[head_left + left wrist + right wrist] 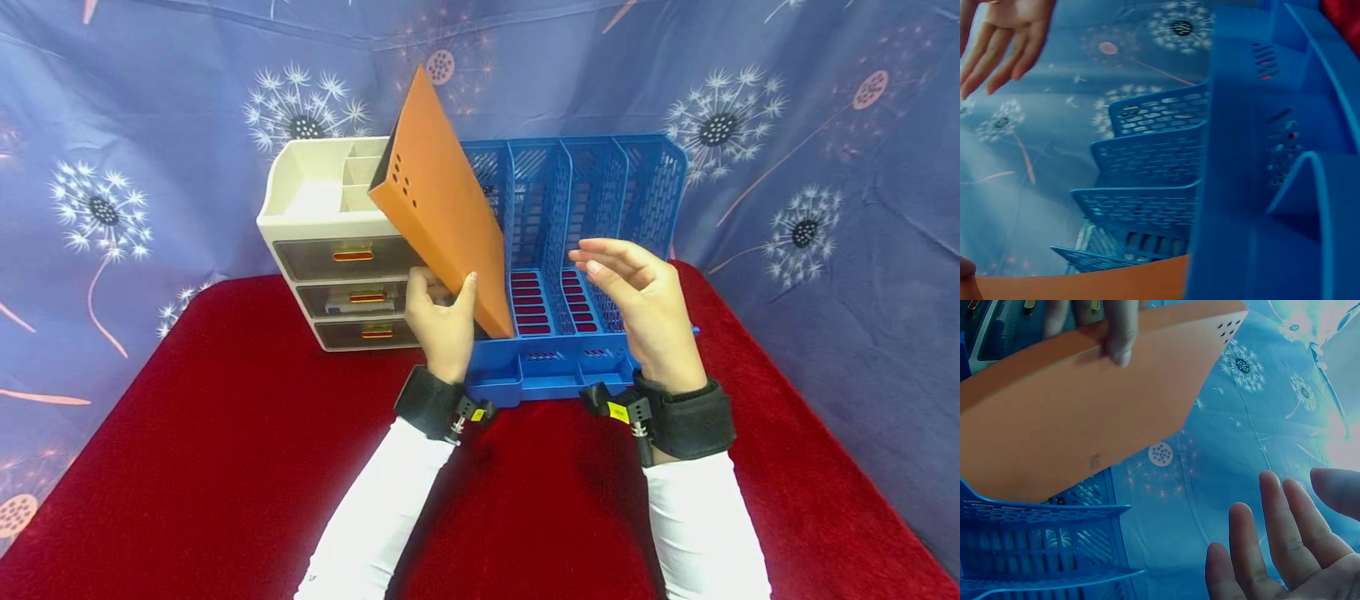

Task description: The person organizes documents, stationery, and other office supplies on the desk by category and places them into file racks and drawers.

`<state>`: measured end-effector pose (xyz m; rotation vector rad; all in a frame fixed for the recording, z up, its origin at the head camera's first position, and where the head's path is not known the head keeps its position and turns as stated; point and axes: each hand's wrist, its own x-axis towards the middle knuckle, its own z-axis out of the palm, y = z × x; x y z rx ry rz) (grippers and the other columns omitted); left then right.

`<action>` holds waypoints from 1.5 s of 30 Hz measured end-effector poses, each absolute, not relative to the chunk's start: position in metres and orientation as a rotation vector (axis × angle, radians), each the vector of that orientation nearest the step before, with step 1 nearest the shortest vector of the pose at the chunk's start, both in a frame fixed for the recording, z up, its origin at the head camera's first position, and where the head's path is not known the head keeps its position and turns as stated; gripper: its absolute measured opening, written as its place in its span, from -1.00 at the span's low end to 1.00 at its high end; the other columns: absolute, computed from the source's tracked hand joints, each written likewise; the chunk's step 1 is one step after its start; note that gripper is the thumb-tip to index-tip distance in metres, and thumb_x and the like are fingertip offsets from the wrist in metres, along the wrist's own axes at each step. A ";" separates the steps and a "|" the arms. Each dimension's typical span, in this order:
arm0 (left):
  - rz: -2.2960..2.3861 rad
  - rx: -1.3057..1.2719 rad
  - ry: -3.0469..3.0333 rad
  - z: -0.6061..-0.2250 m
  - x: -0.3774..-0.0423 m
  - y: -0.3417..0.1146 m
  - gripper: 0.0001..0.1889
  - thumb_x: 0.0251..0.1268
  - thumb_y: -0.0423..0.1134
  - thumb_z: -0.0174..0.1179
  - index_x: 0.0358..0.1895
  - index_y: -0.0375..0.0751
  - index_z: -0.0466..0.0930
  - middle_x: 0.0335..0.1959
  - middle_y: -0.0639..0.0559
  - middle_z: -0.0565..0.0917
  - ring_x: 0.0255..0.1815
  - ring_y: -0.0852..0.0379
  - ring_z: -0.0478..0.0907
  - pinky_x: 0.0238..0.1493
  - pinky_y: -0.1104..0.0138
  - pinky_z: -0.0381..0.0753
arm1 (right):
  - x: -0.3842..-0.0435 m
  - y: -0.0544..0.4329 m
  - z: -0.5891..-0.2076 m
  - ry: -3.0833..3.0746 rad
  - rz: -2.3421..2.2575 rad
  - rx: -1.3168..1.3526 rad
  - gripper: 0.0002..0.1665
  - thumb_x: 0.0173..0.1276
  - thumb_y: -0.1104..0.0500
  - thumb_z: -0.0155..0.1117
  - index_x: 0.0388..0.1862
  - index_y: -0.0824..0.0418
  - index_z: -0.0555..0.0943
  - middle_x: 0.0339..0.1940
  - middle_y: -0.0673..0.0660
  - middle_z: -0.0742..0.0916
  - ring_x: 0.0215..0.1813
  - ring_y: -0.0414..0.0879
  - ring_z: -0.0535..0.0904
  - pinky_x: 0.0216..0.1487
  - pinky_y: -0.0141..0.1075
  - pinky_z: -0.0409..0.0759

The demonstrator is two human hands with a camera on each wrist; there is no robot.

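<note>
An orange file box [450, 192] tilts to the left, its lower end at the leftmost slot of a blue file rack [536, 200]. My left hand [444, 321] grips the box by its near edge, thumb on the right face and fingers on the left side. In the right wrist view the thumb presses the broad face of the orange file box [1091, 406]. My right hand [648, 304] hovers in front of the rack's right slots, fingers loosely extended with nothing in them. Part of the rack's left slot is hidden behind the box.
A white drawer unit [330, 221] with dark drawers and gold handles stands left of the rack, partly behind the box. Small front trays [555, 367] run along the rack's base. Red cloth [225, 467] covers the table; a blue dandelion-print curtain [570, 67] hangs behind.
</note>
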<state>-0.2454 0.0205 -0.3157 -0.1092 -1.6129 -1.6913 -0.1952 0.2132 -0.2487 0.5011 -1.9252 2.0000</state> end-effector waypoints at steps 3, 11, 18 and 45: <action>-1.657 -0.082 -1.673 -0.322 -0.248 0.024 -0.70 0.04 -0.36 0.37 -0.23 -0.37 0.45 -0.31 -0.18 0.58 -0.32 -0.01 0.59 -0.35 0.18 0.64 | -0.197 0.212 -0.250 -1.911 2.012 0.504 -0.69 0.35 0.29 0.16 0.05 0.34 0.57 -0.11 0.06 0.72 0.03 -0.05 0.59 0.15 -0.25 0.43; -1.623 -0.019 -1.774 -0.329 -0.252 0.029 -0.67 0.04 -0.34 0.37 -0.20 -0.37 0.44 -0.24 -0.17 0.58 -0.29 0.01 0.62 -0.33 0.31 0.64 | -0.200 0.210 -0.254 -1.903 2.030 0.501 -0.70 0.35 0.29 0.16 0.04 0.31 0.58 -0.11 0.07 0.72 0.06 0.00 0.58 0.16 -0.24 0.41; -1.596 0.026 -1.832 -0.339 -0.257 0.031 -0.67 0.00 -0.33 0.40 -0.25 -0.34 0.44 -0.26 -0.14 0.58 -0.34 0.03 0.61 -0.32 0.28 0.61 | -0.202 0.208 -0.257 -1.926 2.032 0.500 -0.68 0.36 0.28 0.15 0.06 0.35 0.57 -0.10 0.06 0.72 0.07 -0.02 0.57 0.16 -0.26 0.41; -1.712 -0.039 -1.922 -0.345 -0.256 0.027 -0.62 0.06 -0.26 0.39 -0.14 -0.29 0.41 -0.19 -0.11 0.56 -0.22 0.08 0.59 -0.30 0.31 0.63 | -0.211 0.204 -0.266 -2.069 1.978 0.439 -0.63 0.36 0.17 0.18 0.08 0.32 0.55 -0.07 0.01 0.71 0.09 -0.07 0.56 0.14 -0.27 0.41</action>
